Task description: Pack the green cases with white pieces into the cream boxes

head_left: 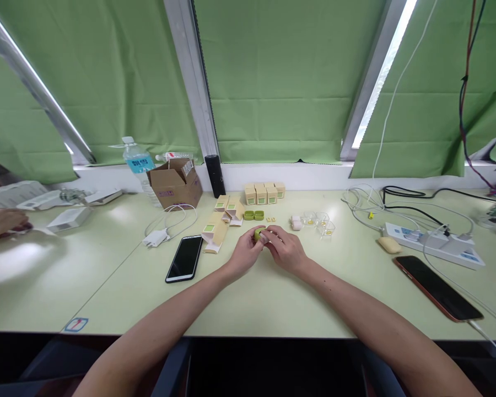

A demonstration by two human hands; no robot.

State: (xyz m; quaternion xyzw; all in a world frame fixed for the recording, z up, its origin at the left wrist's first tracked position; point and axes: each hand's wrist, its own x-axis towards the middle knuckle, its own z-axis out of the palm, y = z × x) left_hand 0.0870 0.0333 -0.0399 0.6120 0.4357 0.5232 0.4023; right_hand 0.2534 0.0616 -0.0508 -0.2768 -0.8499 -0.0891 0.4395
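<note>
A small green case (259, 234) with rounded sides is pinched between my two hands above the table. My left hand (244, 252) is closed round its left side, and my right hand (287, 249) presses on it with thumb and fingers from the right. My fingers hide much of the case, so I cannot tell whether its lid is up. Just beyond my hands lies a green case with two square halves (253, 215), beside a few tiny yellow pieces (270, 219). To the right are pale pink pieces (296, 222) and several clear plastic cups (320, 221) with yellow bits inside.
Small cream boxes (261, 194) stand in a row behind; unfolded cream cartons (215, 230) lie at left. Around them are a black phone (184, 259), a cardboard box (176, 186), a power strip (434, 245) and another phone (438, 288). Another person's hand (9, 220) is at far left.
</note>
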